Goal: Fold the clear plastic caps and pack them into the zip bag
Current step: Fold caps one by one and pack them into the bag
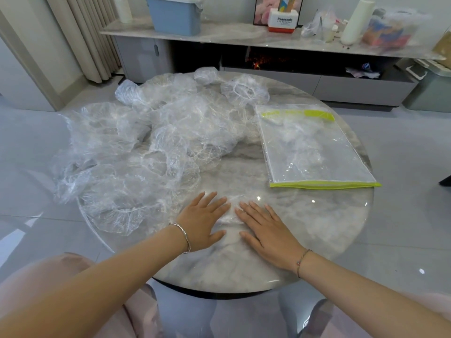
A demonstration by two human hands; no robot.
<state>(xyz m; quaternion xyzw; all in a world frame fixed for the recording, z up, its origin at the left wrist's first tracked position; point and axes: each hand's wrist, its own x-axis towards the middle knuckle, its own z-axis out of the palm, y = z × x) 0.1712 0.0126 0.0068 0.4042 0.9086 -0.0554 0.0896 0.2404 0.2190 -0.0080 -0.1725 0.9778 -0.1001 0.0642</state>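
Under both palms, at the near table edge: one clear plastic cap point(230, 211), flattened; left hand point(203, 220) and right hand point(266, 230) pressed flat on it, fingers straight and spread, pinching nothing. Beyond the right hand, well apart: zip bag point(329, 132), lime-green zip strip, flat on the round marble table point(317, 215), holding a few crumpled clear caps point(302, 152). Beyond the left hand: loose heap of unfolded clear caps point(136, 147), some overhanging the rim

The table point(244, 259) is polished grey-white marble, glossy with glare spots. The caps point(136, 147) over its left half are thin, crinkled clear plastic film. Near its right edge the zip bag point(314, 152) is smooth, shiny clear plastic with lime-green trim.
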